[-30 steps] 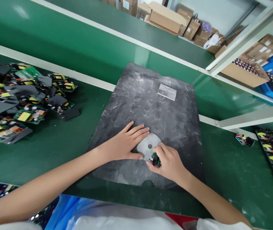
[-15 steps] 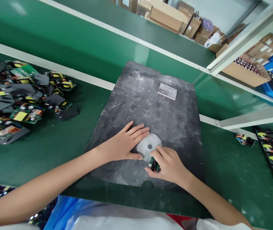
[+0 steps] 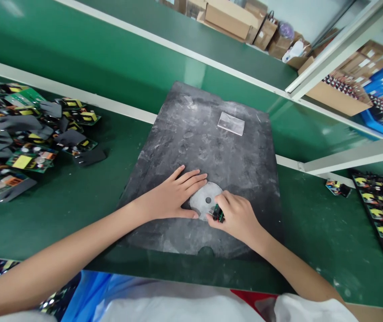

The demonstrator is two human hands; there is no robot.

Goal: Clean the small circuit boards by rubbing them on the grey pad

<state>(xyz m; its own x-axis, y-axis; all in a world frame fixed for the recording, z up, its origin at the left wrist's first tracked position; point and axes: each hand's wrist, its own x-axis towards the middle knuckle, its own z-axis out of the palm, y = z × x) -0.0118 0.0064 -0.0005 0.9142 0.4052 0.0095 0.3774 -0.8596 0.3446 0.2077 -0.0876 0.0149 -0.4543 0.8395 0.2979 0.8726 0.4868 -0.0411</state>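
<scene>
Green and black, the board (image 3: 218,213) sits pinched in my right hand (image 3: 238,215) over the grey disc's (image 3: 198,200) near edge; it looks light, stiff, fragile, best held by its rim. My left hand (image 3: 173,195), apart, spreads flat along the round, holed disc's left side. Beneath lies a scuffed black mat (image 3: 211,154); beyond, a shiny oblong plate (image 3: 231,124).
</scene>
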